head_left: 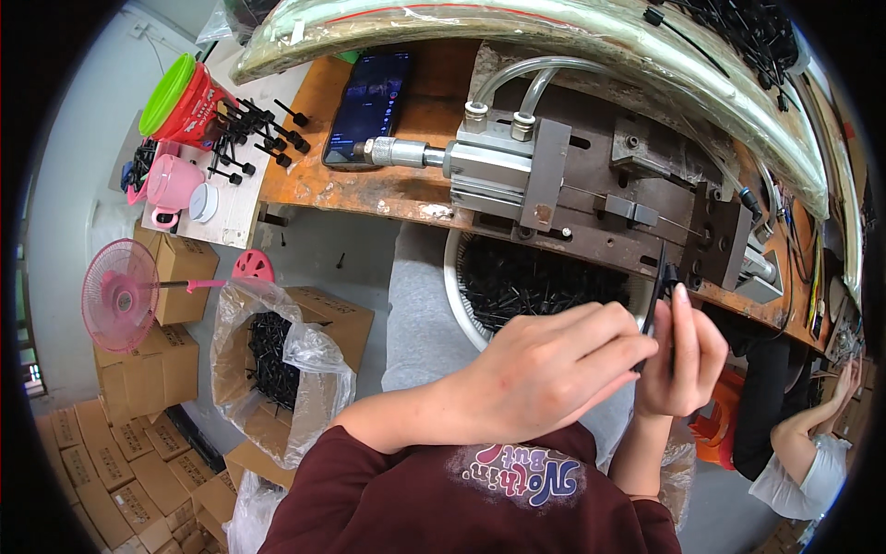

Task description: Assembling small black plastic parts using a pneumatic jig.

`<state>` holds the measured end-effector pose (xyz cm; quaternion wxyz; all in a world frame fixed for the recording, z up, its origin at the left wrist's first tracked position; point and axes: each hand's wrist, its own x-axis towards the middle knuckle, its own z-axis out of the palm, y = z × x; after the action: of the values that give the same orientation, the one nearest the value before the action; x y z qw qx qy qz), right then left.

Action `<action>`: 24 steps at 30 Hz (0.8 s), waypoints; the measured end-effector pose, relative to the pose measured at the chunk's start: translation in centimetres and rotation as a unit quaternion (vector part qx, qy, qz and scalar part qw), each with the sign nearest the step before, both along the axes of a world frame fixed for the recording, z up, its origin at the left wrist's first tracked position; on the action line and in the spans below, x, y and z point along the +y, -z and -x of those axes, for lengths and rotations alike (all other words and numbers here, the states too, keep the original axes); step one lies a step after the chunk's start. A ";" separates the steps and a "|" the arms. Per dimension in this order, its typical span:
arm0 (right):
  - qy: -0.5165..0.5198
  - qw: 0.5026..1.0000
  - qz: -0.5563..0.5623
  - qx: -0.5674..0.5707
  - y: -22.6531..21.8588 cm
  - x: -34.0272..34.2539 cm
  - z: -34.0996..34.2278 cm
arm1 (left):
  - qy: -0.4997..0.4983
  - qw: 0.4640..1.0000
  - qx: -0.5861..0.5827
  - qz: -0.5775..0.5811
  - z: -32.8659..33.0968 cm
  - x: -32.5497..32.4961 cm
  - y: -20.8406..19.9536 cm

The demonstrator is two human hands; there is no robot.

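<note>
In front of the bench edge, my left hand (558, 365) reaches across from the left, its fingers pinched on a thin black stick-like piece (654, 297) that points up. Close beside it, my right hand (685, 360) is closed, thumb and fingers round a small black plastic part (671, 275) with a rounded end. The hands nearly touch, and the fingers hide where the two pieces meet. Just beyond them stands a metal clamping fixture (637, 217) with an air cylinder (489, 175). Below its edge, a white basin (454, 286) holds many black parts (526, 282).
A phone (369, 106) lies on the bench. To its left are black knobbed rods (249, 138), a red bucket (189, 106) and a pink cup (173, 182). A pink fan (122, 295), a bagged carton (328, 323) and stacked boxes stand left. Another person (803, 462) sits at right.
</note>
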<state>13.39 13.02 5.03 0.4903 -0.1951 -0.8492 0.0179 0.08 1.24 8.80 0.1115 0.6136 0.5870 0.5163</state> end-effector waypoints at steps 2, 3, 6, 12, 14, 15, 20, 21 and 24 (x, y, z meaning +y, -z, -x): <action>0.007 0.999 0.045 0.008 -0.3 0.6 -0.7 | -0.043 0.998 0.036 0.002 0.4 0.2 0.1; -0.009 0.995 0.086 0.043 -0.1 0.7 -0.7 | -0.067 0.996 0.063 -0.006 0.7 0.5 0.4; -0.036 0.991 0.115 0.064 -0.2 1.1 -0.8 | -0.104 0.987 0.123 0.003 1.3 1.7 1.2; -0.062 0.983 0.152 0.083 -0.3 1.1 -1.0 | -0.131 0.961 0.242 0.020 1.3 3.3 2.5; -0.056 0.982 0.157 0.085 -0.4 1.2 -1.1 | -0.130 0.954 0.268 0.041 1.2 3.4 2.3; -0.057 0.983 0.158 0.079 -0.3 1.2 -1.3 | -0.133 0.953 0.270 0.040 1.1 3.5 2.3; -0.074 0.963 0.227 0.123 -0.2 1.0 -1.5 | -0.123 0.952 0.280 0.019 1.8 4.2 1.8; -0.076 0.956 0.249 0.139 -0.2 0.9 -1.4 | -0.122 0.949 0.290 0.034 1.8 4.2 1.7; -0.093 0.927 0.316 0.182 -0.1 0.7 -1.8 | -0.122 0.939 0.316 0.065 1.7 4.1 1.5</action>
<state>15.16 13.73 5.17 0.5459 -0.2537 -0.7100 0.3656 -1.67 5.31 7.33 -0.1033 0.6601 0.6947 0.2662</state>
